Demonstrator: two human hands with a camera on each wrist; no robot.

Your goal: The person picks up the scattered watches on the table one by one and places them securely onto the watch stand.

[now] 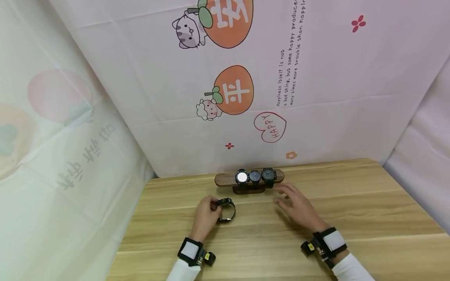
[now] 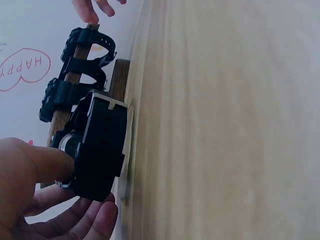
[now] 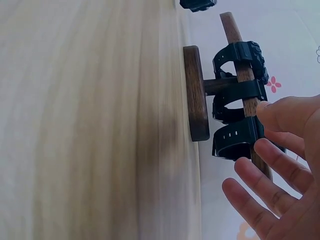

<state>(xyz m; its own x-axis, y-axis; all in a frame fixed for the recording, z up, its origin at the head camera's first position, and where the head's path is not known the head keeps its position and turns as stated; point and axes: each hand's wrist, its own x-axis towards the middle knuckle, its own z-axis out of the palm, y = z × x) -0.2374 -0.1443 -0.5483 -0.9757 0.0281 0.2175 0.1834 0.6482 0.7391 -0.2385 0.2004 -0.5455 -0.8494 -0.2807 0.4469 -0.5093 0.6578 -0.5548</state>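
My left hand (image 1: 205, 218) pinches a black wristwatch (image 1: 223, 201) by its case, with the buckled strap hanging as a loop toward the right. In the left wrist view this watch (image 2: 102, 150) overlaps part of the display stand. Three black watches sit side by side on the bar of the dark wooden stand (image 1: 225, 180): one with a bright white face (image 1: 242, 177), a smaller one (image 1: 255, 176) and a larger dark one (image 1: 268, 175). My right hand (image 1: 299, 207) is by the stand's right end, fingers spread and slightly bent, holding nothing.
A wood-grain table (image 1: 256, 246) runs back to a white cloth wall (image 1: 168, 148) printed with oranges and lettering. More cloth hangs along the left and right sides. The stand is close to the table's back edge, and its left bar end carries no watch.
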